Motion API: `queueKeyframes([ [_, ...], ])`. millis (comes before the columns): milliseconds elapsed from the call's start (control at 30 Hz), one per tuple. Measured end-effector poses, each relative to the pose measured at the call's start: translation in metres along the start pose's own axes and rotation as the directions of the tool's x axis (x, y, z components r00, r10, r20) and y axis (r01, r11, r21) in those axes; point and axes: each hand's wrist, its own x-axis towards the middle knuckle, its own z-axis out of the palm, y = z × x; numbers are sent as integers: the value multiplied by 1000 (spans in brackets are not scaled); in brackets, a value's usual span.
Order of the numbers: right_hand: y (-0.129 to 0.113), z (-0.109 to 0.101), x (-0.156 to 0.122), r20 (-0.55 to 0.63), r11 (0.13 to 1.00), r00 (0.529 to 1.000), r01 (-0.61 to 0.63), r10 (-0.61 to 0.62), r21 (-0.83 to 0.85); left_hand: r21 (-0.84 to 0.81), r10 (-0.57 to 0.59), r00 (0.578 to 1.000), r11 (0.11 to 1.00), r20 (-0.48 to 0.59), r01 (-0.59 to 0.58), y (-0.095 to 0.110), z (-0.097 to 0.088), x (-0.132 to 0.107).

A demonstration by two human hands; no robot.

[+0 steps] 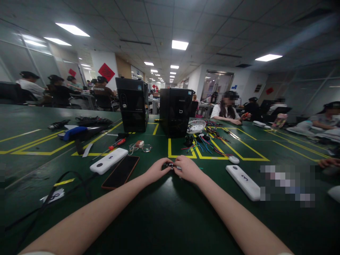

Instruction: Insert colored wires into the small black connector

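Both arms reach forward over the green table [164, 219]. My left hand [156, 170] and my right hand [188, 169] meet at the centre, thumbs and fingers pinched round a small dark and silvery part [171, 165]. The part is mostly covered by fingers, and its kind cannot be made out. Beyond the hands, a bundle of coloured wires [202, 144] with dark connectors lies on the table. Left of my left hand lies a dark phone [121, 172] with an orange-brown edge. A white oblong device marked 3 [243, 182] is to the right of my right hand.
Two black computer cases [132, 106] stand ahead. To the left are another white device [109, 160], a red screwdriver [117, 143], eyeglasses [146, 148] and a black strap [82, 187]. A white basket [196, 126] and a mouse-shaped white object [234, 159] lie right. A person [225, 109] sits across.
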Motion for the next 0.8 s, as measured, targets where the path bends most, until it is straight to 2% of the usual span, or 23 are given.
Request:
queueKeyframes([
  [267,-5,11,5,-105,1000,994,17,-20,-24,67,31,999,997,16,-32,-15,0,-3],
  [433,-5,21,8,-86,999,995,44,-45,-17,36,43,999,998,12,-43,-17,-2,-2],
  [600,-2,28,7,-119,997,990,72,-76,-42,75,60,998,995,-11,-59,-15,1,2],
  [800,-8,38,9,-178,1000,984,11,-15,-26,34,17,1000,999,4,-17,-16,4,1],
])
